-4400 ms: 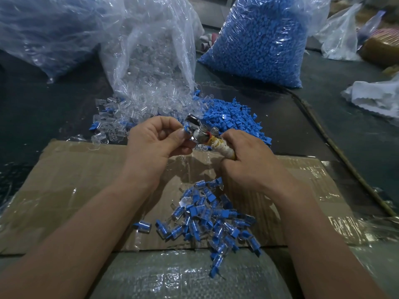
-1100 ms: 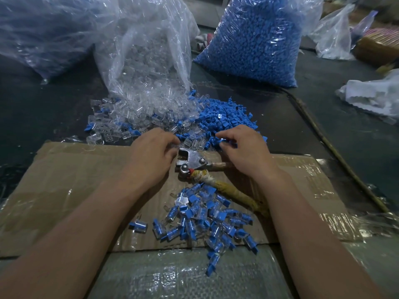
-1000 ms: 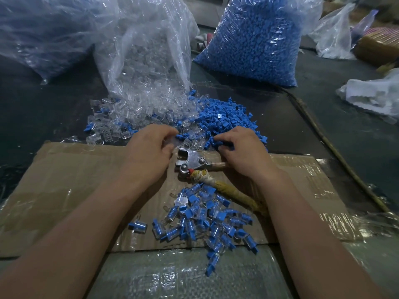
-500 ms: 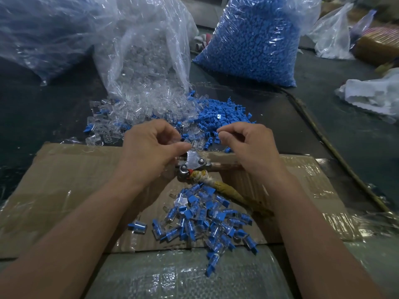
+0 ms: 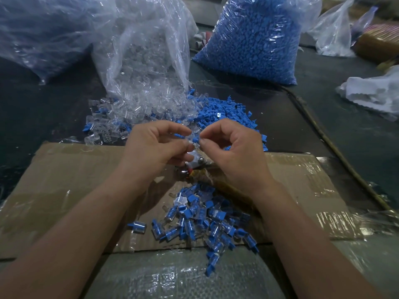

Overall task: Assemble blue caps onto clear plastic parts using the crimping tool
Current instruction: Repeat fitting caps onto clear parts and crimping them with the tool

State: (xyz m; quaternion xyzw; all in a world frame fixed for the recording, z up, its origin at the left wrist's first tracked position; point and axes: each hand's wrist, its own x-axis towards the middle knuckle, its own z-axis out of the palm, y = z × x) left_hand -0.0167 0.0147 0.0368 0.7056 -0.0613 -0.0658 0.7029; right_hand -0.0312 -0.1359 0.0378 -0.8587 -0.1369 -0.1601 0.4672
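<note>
A glassy, barely discernible clear plastic part [image 5: 189, 140] is pinched in the left hand [image 5: 155, 145] and a mostly hidden blue cap [image 5: 196, 139] in the right hand [image 5: 234, 148], both above the cardboard [image 5: 75, 169], where the crimping tool [image 5: 197, 164] lies largely covered by the hands.

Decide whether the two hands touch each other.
Apart. The head view shows a gap between the fingertips of the left hand and right hand.

Left hand [image 5: 157, 145] pinches clear part [image 5: 190, 143]; right hand [image 5: 234, 147], blue cap [image 5: 195, 139] (touching)
</note>
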